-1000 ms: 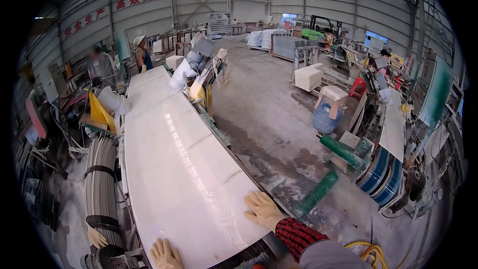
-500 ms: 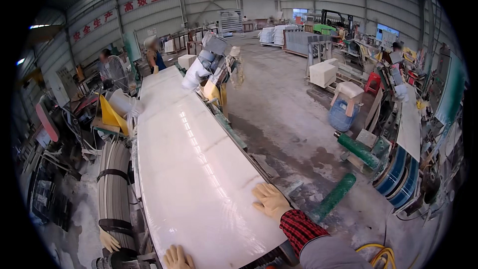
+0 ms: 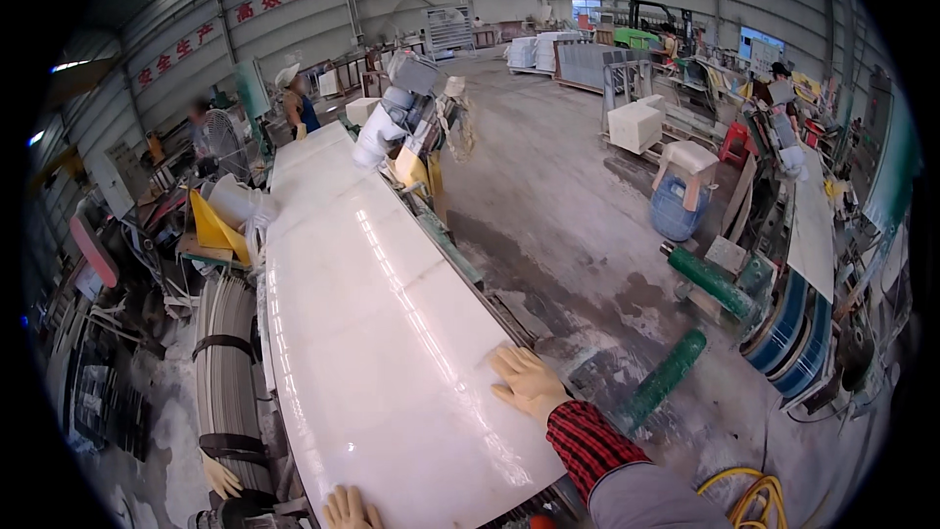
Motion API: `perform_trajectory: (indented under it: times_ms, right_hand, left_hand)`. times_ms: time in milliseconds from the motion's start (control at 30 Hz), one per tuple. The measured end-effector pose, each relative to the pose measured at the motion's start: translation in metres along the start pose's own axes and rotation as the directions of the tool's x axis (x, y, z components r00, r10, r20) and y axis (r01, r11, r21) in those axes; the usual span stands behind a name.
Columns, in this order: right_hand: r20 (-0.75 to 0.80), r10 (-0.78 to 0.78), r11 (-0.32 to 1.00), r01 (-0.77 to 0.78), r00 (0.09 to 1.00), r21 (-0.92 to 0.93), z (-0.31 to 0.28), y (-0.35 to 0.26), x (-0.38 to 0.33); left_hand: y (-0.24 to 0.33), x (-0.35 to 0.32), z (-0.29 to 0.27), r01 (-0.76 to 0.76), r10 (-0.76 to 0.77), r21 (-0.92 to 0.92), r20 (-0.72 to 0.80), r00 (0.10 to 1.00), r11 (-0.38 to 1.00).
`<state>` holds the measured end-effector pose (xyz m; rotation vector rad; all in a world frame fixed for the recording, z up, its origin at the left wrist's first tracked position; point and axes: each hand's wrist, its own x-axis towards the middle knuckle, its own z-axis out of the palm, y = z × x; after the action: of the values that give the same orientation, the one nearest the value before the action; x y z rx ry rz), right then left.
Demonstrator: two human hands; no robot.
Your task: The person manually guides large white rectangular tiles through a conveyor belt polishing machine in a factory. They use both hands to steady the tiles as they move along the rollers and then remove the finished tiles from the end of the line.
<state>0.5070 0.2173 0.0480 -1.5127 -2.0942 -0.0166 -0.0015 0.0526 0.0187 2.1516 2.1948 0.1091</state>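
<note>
A long, glossy white stone slab [image 3: 382,333] with faint veins stretches away in front of me. My right hand [image 3: 530,384], in a cream glove below a red-and-black checked cuff, lies flat on its right edge with fingers spread. At the near left corner my left hand [image 3: 350,509], gloved alike, rests on the slab with fingers apart; its wrist is cut off by the lower edge. Neither hand holds anything. Another cream glove [image 3: 221,476] shows beside the bundled strips at lower left; I cannot tell whether a hand is in it.
Strapped long strips [image 3: 223,372] stand left of the slab. Green rollers [image 3: 666,379] and a blue barrel [image 3: 678,206] are on the right, with a yellow hose [image 3: 749,495] on the floor. A machine [image 3: 387,127] flanks the slab. A person in a hat [image 3: 296,103] stands at its far end.
The whole view has shifted slightly. Both my hands stay flat on the slab, the right a little further left in the picture. The person at the far end has turned their head.
</note>
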Motion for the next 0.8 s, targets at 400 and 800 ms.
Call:
perform_trajectory:
  times_ms: [400,800]
  right_hand:
    - [-0.044,0.040,0.997,-0.043,0.998,-0.065,-0.024,-0.028,-0.097]
    - [-0.028,0.171,0.982,-0.172,0.985,-0.079,-0.060,-0.072,-0.218]
  left_hand:
    - [-0.006,-0.002,0.017,-0.110,0.093,-0.046,-0.272,0.958,0.993]
    - [0.003,-0.018,0.005,-0.096,0.045,-0.158,-0.298,0.954,0.983]
